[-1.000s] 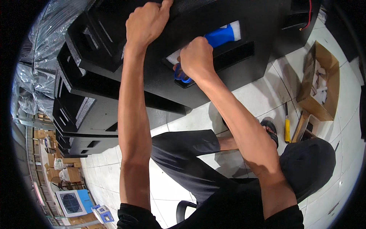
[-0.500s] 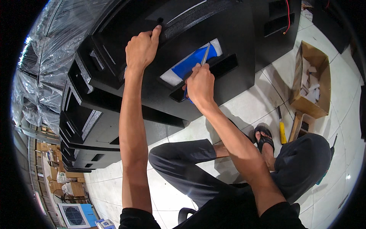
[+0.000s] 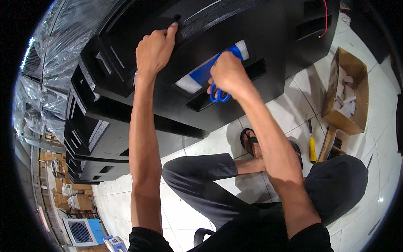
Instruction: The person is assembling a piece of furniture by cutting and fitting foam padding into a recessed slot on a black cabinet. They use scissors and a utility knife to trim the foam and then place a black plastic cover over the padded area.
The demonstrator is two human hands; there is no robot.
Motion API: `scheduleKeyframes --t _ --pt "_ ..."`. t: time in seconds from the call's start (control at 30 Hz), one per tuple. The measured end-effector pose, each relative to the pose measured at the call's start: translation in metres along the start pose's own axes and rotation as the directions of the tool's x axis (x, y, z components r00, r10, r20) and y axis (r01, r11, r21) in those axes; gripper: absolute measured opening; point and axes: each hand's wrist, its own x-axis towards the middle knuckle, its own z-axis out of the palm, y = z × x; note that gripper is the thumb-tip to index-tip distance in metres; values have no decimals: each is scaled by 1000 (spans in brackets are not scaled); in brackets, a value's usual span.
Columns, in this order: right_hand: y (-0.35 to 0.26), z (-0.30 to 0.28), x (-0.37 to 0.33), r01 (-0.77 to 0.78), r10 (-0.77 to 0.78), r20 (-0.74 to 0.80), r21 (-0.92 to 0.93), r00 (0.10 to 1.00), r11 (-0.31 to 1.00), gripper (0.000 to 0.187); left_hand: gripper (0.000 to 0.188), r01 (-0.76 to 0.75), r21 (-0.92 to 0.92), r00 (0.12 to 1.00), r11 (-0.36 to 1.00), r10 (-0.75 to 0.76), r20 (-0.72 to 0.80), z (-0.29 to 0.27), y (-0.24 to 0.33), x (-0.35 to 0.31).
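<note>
My right hand is closed around a pair of scissors with blue handle loops. Its blades are hidden behind the hand. It is at a blue strip lying across a white foam-like piece on the face of a black cabinet. Whether the blades touch the strip cannot be seen. Further up and to the left, my left hand grips an edge of the same cabinet, thumb stretched along the panel beside a small round hole.
More black cabinets stand at the left, beside clear plastic wrapping. On the tiled floor to the right are a cardboard box of white scraps, a small tray and a yellow-handled tool. A red wire hangs at the upper right.
My right hand has moved up and right along the blue strip, covering the blades that showed before; the blue loops now show below it. My left hand keeps its hold on the cabinet.
</note>
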Motion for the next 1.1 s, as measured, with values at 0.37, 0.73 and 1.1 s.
scheduleKeyframes --t 0.37,0.73,1.1 --pt "16 8 -43 -44 54 -58 156 997 987 38 58 -77 72 994 994 82 -72 5 -2 5" --pt "49 92 -39 137 -125 -135 83 983 987 34 59 -81 20 995 996 82 -50 -1 3 -2" --pt "26 119 -16 42 -22 -59 374 998 927 11 63 -100 49 988 994 105 -116 9 2 2"
